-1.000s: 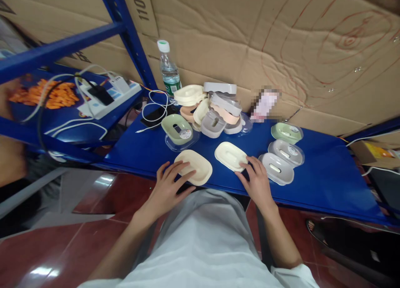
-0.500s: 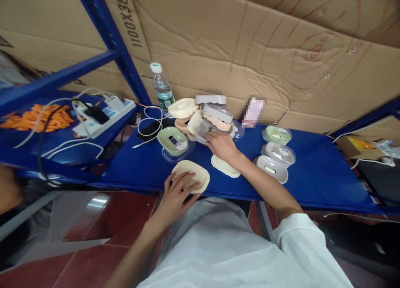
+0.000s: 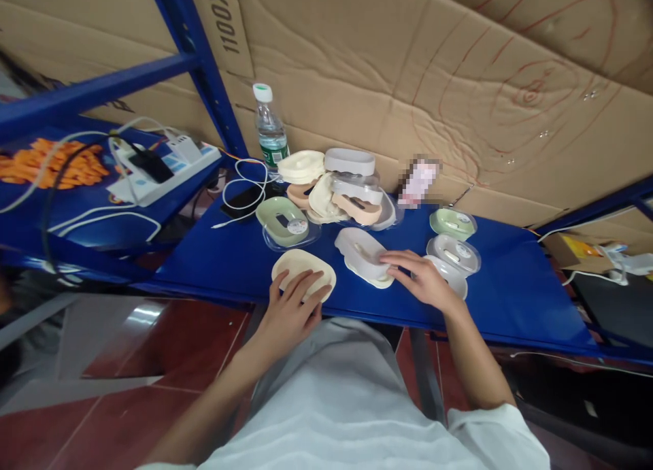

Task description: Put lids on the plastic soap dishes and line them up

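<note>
The left hand lies with spread, relaxed fingers on the cream oval plastic dish at the near edge of the blue metal shelf; it grips nothing. The right hand has its fingertips on the clear grey plastic lid, which sits on a cream oval tray; the fingers are loose, not clenched. Beyond the fingers is a pile of pastel plastic soap boxes, and behind it a clear plastic water bottle.
</note>
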`<action>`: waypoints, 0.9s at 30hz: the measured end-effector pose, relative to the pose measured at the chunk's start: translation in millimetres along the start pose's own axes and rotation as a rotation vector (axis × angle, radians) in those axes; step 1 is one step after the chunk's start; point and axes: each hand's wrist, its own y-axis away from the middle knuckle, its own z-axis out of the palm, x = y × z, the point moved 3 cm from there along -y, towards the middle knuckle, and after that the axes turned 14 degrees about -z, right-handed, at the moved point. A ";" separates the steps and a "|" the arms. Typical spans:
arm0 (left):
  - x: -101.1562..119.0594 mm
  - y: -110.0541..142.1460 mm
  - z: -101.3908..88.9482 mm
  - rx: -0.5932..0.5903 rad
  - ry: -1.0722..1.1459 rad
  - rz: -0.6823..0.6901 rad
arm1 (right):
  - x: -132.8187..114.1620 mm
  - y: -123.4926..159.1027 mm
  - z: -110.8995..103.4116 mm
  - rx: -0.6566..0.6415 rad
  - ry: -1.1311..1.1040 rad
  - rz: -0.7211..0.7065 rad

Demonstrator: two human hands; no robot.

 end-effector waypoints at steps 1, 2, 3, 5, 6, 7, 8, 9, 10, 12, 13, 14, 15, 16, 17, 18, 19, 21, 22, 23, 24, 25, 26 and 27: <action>1.9 -1.9 1.3 -0.003 -0.011 0.011 | -1.3 9.8 1.5 -0.002 0.028 -0.002; 3.3 -4.1 3.0 -0.009 -0.016 0.021 | -1.6 17.8 3.6 -0.001 0.060 0.007; 4.2 -6.6 4.9 -0.018 -0.017 0.029 | -1.3 24.0 6.0 0.007 0.097 0.021; 4.8 -12.1 9.0 -0.039 -0.014 0.040 | -0.3 31.3 12.3 0.040 0.191 0.059; 4.8 -14.6 11.0 -0.048 -0.011 0.043 | -0.4 32.6 16.4 0.058 0.245 0.076; 4.6 -16.8 12.8 -0.056 -0.007 0.045 | -1.0 32.6 21.0 0.072 0.297 0.090; 4.3 -18.5 14.3 -0.058 -0.001 0.047 | -2.3 31.6 26.1 0.078 0.345 0.100; 3.9 -19.7 15.4 -0.057 0.004 0.047 | -4.0 29.9 31.5 0.076 0.385 0.105; 3.1 -20.3 16.1 -0.052 0.007 0.045 | -5.6 27.9 36.6 0.067 0.413 0.107; 0.6 -20.1 16.1 -0.030 0.007 0.043 | -8.1 24.9 44.1 0.049 0.434 0.105; -1.3 -19.6 15.5 -0.017 0.004 0.042 | -8.5 24.4 45.9 0.045 0.427 0.102; -3.5 -19.0 14.7 -0.006 0.002 0.041 | -8.2 24.8 46.3 0.044 0.408 0.100; -6.0 -18.4 13.7 0.001 0.001 0.036 | -7.5 26.3 45.7 0.044 0.382 0.100; -8.6 -17.9 12.8 0.003 0.007 0.032 | -6.4 28.4 44.5 0.044 0.350 0.101; -11.0 -17.7 12.0 0.000 0.017 0.025 | -5.4 31.2 43.2 0.045 0.318 0.102; -13.1 -17.6 11.4 -0.007 0.030 0.016 | -4.7 34.1 42.3 0.048 0.294 0.103; -14.7 -17.7 10.9 -0.014 0.045 0.006 | -4.5 37.1 42.2 0.053 0.281 0.105; -16.1 -18.1 10.6 -0.020 0.068 -0.013 | -5.9 41.8 45.5 0.063 0.295 0.108; -16.0 -18.3 10.5 -0.017 0.073 -0.019 | -7.4 43.3 48.9 0.063 0.318 0.109; -15.4 -18.5 10.6 -0.011 0.073 -0.021 | -9.3 44.1 53.3 0.059 0.346 0.113; -14.5 -18.6 10.6 -0.004 0.072 -0.018 | -11.4 44.1 58.0 0.054 0.373 0.120; -13.6 -18.6 10.7 -0.001 0.069 -0.015 | -13.6 43.6 62.5 0.050 0.395 0.127; -12.7 -18.6 10.7 0.001 0.065 -0.010 | -15.9 42.6 66.5 0.049 0.412 0.134; -12.0 -18.5 10.6 0.002 0.061 -0.006 | -18.4 41.4 69.3 0.049 0.423 0.139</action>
